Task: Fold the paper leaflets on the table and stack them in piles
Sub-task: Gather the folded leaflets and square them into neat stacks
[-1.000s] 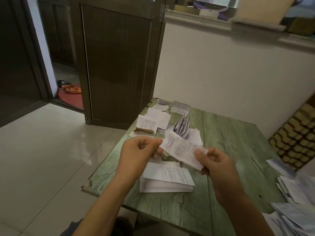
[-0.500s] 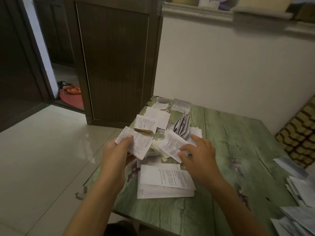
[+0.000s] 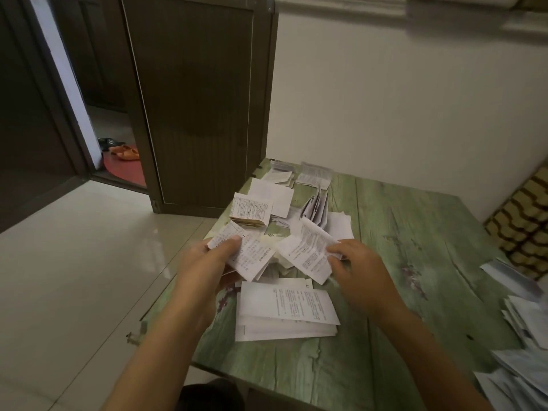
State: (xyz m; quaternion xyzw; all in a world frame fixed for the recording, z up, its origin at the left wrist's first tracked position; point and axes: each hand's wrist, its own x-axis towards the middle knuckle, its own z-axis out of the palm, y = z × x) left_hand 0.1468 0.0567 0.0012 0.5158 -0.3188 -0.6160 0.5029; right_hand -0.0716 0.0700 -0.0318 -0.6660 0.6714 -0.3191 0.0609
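Both hands are working over the bench (image 3: 415,232): the left hand (image 3: 213,262) is pinching a folded leaflet (image 3: 249,256) under its thumb, likely carrying it toward the folded pile (image 3: 250,210) just beyond, while the right hand (image 3: 358,268) is pinching a second leaflet (image 3: 308,253) by its edge, probably lifting it for folding. Unfolded sheets (image 3: 284,310) are lying stacked nearest the person.

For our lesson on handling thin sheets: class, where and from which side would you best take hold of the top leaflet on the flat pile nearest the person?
Pinch the right end of the top leaflet, coming in low from the right. It lies flat and skewed on the pile, so that end's corner seems to jut past the sheets beneath, giving an edge to lift.
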